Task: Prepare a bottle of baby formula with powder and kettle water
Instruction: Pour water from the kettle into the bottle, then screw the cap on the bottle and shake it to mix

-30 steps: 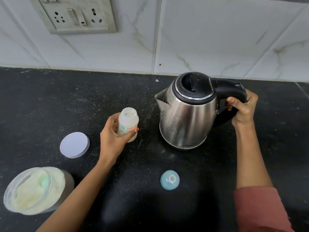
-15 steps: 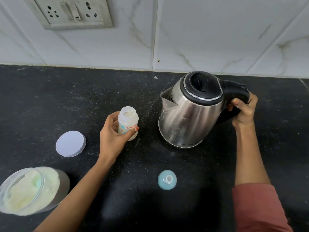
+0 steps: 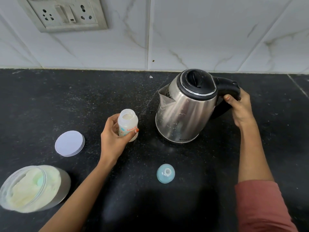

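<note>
A small translucent baby bottle (image 3: pixel 127 122) with red lettering stands uncapped on the black counter, pale powder showing inside its mouth. My left hand (image 3: pixel 113 138) is wrapped around its lower body. To its right a steel kettle (image 3: pixel 184 113) with a black lid leans leftward, spout pointing toward the bottle but apart from it. My right hand (image 3: pixel 240 108) grips the kettle's black handle. The blue teat cap (image 3: pixel 165 173) lies on the counter in front of the kettle.
An open jar of formula powder (image 3: pixel 31 188) with a green scoop inside sits at the lower left. Its white lid (image 3: pixel 69 143) lies flat left of my left hand. A socket panel (image 3: pixel 66 14) is on the marble wall behind the counter (image 3: pixel 50 101).
The kettle has tipped further to the left, its spout leaning toward the bottle. My left hand and the bottle have stayed in place.
</note>
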The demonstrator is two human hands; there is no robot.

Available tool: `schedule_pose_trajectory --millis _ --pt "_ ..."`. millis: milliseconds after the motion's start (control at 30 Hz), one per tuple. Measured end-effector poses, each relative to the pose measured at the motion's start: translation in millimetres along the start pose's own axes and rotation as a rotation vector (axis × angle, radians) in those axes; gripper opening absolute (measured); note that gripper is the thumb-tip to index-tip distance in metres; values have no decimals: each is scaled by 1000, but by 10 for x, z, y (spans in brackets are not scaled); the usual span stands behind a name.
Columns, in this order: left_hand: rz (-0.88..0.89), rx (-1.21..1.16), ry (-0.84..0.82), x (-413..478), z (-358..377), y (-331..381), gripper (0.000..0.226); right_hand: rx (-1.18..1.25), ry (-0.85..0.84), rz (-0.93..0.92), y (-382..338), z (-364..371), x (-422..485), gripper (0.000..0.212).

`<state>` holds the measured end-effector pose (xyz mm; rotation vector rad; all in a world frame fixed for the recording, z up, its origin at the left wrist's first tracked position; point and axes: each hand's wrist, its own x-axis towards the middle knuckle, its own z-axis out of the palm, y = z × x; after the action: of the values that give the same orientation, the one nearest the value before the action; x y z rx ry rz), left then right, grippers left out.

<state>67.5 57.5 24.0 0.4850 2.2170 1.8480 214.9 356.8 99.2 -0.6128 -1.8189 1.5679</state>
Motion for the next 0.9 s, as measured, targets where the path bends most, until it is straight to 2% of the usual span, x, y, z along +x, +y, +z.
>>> schedule_pose_trajectory --millis 133,333,467,700,833,900 --pt "11 -21 -25 -119 -79 31 58 -82 176 -21 -4 58 -144 39" --pt "19 -41 -74 -386 -240 28 58 -93 429 17 -54 293 -460 54" --pt "12 -63 -125 -577 -347 -23 57 -91 578 59 -56 518 -780 44" --pt "-30 -79 -210 -865 -539 -191 57 -161 357 225 157 1030 -1585 22" --pt "-26 -83 -226 -1020 -624 -263 57 -285 171 297 180 1280 -1912 19" --pt "-30 -91 -236 -1081 -661 -300 58 -439 52 321 212 1369 -2028 28"
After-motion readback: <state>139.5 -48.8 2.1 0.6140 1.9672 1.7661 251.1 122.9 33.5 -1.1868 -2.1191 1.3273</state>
